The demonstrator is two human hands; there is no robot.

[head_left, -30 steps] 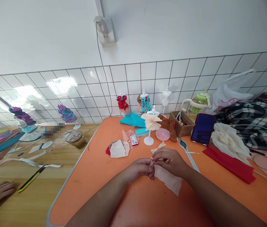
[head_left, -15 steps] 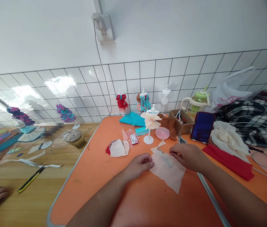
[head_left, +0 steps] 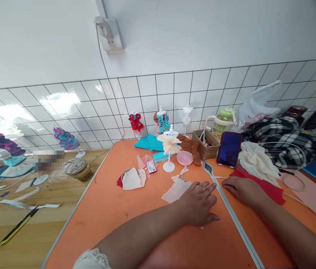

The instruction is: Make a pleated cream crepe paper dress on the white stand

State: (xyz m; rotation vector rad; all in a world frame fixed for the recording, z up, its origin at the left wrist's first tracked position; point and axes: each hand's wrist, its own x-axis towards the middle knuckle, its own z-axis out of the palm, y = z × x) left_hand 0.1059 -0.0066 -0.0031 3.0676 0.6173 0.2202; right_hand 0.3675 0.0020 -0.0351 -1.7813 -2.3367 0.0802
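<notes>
My left hand (head_left: 198,203) lies with its fingers spread over a pale pink cloth piece (head_left: 174,191) on the orange table, covering much of it. To its right, beyond the table's metal edge strip, my right hand (head_left: 240,188) rests near a red cloth (head_left: 270,188); its fingertips are together by a thin white strip, and what they hold is too small to tell. A small cream cloth bow (head_left: 180,174) lies just behind the pale cloth. Behind that stands a white mini dress form (head_left: 169,149) wearing pleated cream cloth.
At the back are a pink dish (head_left: 185,158), a cardboard box (head_left: 207,145), a phone (head_left: 229,149), a green-lidded bottle (head_left: 225,121) and more dress forms. A folded white cloth (head_left: 131,179) lies left. A yellow cutter (head_left: 18,228) rests on the wooden table (head_left: 62,220).
My left hand has moved right and opened out over the pale cloth. My right hand has moved off the cloth toward the red cloth. The view has shifted right, and the other person's hand has left view.
</notes>
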